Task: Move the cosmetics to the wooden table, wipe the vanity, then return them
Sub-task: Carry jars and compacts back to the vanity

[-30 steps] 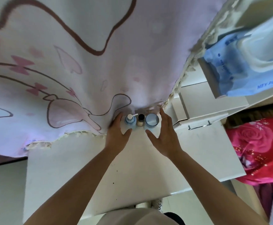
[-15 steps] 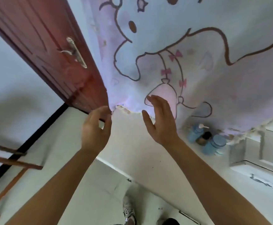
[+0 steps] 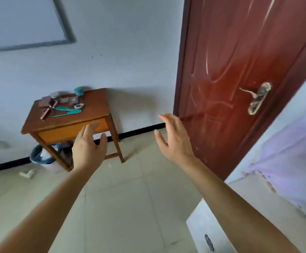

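Cosmetics [image 3: 57, 101] lay as a blurred bunch of small dark cases and boxes at the back-left of the wooden table [image 3: 90, 114] top; exact items could not be told. Just beside them were two flat teal comb-like pieces [image 3: 63, 108], a small pale ring-shaped item [image 3: 79, 106] and a brown stick [image 3: 45, 113] near the left edge. A teal object [image 3: 78, 90] sat at the table's back edge, against the wall. The table stood by the white wall, left of a red-brown door [image 3: 230, 70] with a metal lever handle [image 3: 258, 97]. A waste bin [image 3: 41, 158] with a blue liner stood on the floor under the table, partly behind its front leg.

Left hand [image 3: 89, 148] was raised in the air, back to the camera, fingers relaxed and a little spread, holding nothing; in the view it overlapped the table's drawer front [image 3: 66, 132]. Right hand [image 3: 174, 139] was also up and empty, fingers straight and slightly apart, seen against the door's lower edge and the black baseboard [image 3: 141, 129]. The hands were apart from each other.

The white vanity [image 3: 201, 223] showed at lower right, with a dark handle [image 3: 208, 241] on its front. A lilac cloth [image 3: 294, 161] hung at the right edge over it. A small white angled piece [image 3: 27, 174] lay on the tiled floor [image 3: 130, 198].
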Motion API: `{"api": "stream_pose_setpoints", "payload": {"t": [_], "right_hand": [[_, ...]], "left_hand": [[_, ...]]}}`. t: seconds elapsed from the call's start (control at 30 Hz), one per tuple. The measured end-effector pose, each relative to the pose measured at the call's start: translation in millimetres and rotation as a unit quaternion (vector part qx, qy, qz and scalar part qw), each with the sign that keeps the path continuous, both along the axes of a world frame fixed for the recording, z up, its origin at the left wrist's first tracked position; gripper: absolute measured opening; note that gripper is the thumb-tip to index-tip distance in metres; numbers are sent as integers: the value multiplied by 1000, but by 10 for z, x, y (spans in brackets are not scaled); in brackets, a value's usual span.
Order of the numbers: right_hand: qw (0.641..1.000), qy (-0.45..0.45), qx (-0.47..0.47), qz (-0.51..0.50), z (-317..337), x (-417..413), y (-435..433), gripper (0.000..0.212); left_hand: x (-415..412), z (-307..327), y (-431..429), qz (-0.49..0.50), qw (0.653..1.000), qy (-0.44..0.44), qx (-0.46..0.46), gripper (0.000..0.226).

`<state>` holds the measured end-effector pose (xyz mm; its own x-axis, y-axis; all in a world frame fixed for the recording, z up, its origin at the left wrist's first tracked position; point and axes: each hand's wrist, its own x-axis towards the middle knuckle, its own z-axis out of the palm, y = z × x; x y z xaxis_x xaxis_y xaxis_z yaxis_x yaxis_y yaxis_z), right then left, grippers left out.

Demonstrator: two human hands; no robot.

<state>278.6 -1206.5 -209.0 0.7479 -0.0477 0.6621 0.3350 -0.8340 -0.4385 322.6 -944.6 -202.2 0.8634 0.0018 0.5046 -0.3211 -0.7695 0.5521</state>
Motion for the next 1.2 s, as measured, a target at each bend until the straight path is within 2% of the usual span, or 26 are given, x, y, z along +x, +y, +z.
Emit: {"api": "stream_pose_setpoints", "payload": {"t": [0.13,0.27,0.57,0.67,0.8,0.93,1.2], "right_hand": [[998,11,-9,56,125,822,835,45],[995,34,-16,97,124,1451,1363,47],[987,54,-29,151,-94,3071,2045,48],[986,59,-32,152,-208,3775,2206,51],[984,100,-26,147,-261,4890,2403,57],[982,99,-30,158,-177,5944,2670,57],[963,168,-59,203,-304,7100,3332,60]], "left_hand": [[555,131,950,61,998,-1,-12,39],[1011,88,1460,102,994,6,-27,40],[2223,-155,1993,171,985,25,-24,39],[2847,-192,2107,180,983,25,2,37],[3897,-77,2268,185,978,66,66,37],[4694,110,2432,224,971,74,48,36],[5626,175,2999,263,958,103,56,44]]}}
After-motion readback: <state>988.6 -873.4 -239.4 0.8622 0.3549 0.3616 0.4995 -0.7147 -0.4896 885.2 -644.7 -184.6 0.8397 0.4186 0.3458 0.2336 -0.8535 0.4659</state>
